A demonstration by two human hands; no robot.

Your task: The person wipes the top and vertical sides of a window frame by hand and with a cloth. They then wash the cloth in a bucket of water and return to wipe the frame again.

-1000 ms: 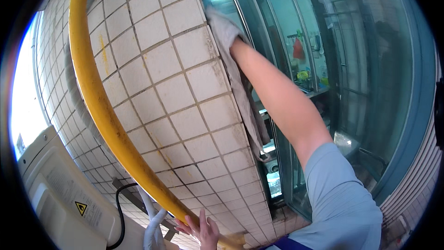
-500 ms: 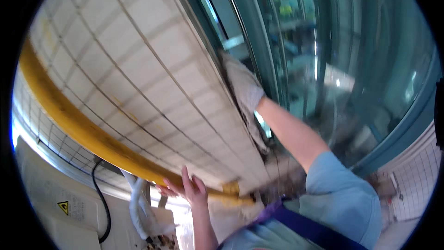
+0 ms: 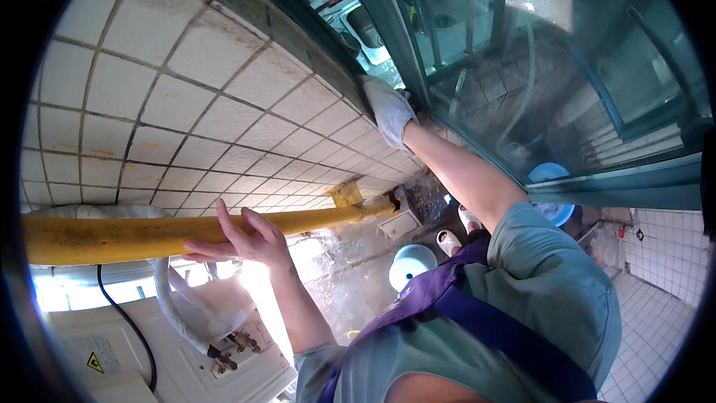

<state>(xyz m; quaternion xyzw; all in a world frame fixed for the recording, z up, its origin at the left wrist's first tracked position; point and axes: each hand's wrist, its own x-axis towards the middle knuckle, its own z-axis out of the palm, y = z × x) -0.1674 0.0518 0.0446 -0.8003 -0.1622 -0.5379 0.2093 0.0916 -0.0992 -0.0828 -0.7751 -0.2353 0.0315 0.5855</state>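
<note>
My left hand (image 3: 250, 237) lies against the thick yellow pipe (image 3: 112, 240), its fingers stretched out and spread over the near side. My right arm reaches up to the window opening. A pale grey fabric covering, a glove or cloth, wraps my right hand (image 3: 388, 108) to the wrist and hides the fingers. That hand is at the ledge (image 3: 298, 45) on top of the white tiled wall (image 3: 179, 101), beside the green window frame (image 3: 406, 45). Whether it grips anything under the fabric cannot be made out.
Below the pipe stands a white outdoor unit (image 3: 142, 332) with a black cable (image 3: 125, 321) and a wrapped hose (image 3: 168, 298). On the wet floor are a light blue basin (image 3: 412, 261) and my slippers (image 3: 447, 241). Behind the glass pane (image 3: 537, 82), a sink (image 3: 365, 26) shows through the opening.
The view has tilted down and turned, so the floor, basin and slippers now show. My left hand stays at the pipe. The right hand has come back along the ledge, closer to me.
</note>
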